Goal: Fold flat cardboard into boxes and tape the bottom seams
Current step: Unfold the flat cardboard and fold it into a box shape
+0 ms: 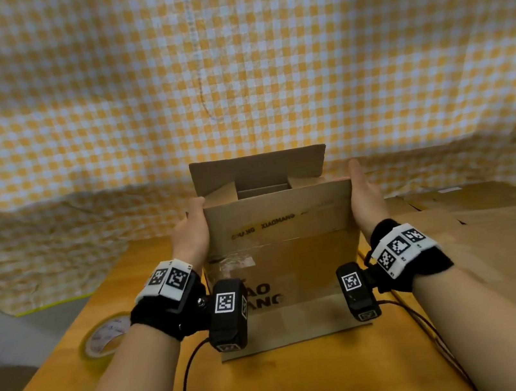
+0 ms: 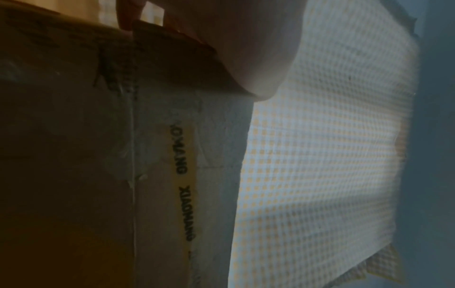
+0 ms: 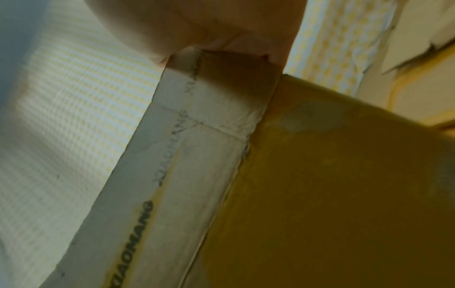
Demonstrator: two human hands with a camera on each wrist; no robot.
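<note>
A brown cardboard box (image 1: 287, 258) printed with black letters stands on the wooden table (image 1: 280, 388), its upper flaps partly raised and the inside showing. My left hand (image 1: 192, 229) grips the box's upper left corner. In the left wrist view the thumb and palm of my left hand (image 2: 246, 39) clasp the near flap of the box (image 2: 160, 155). My right hand (image 1: 364, 192) lies with straight fingers against the box's right side. In the right wrist view the palm of my right hand (image 3: 209, 25) presses on the flap's corner of the box (image 3: 320, 194). Old tape strips cross the near flap.
A roll of yellowish tape (image 1: 103, 338) lies on the table to the left of my left forearm. Flat cardboard sheets (image 1: 494, 242) are stacked on the right. A yellow checked cloth (image 1: 229, 64) hangs behind the table and drapes down at the left.
</note>
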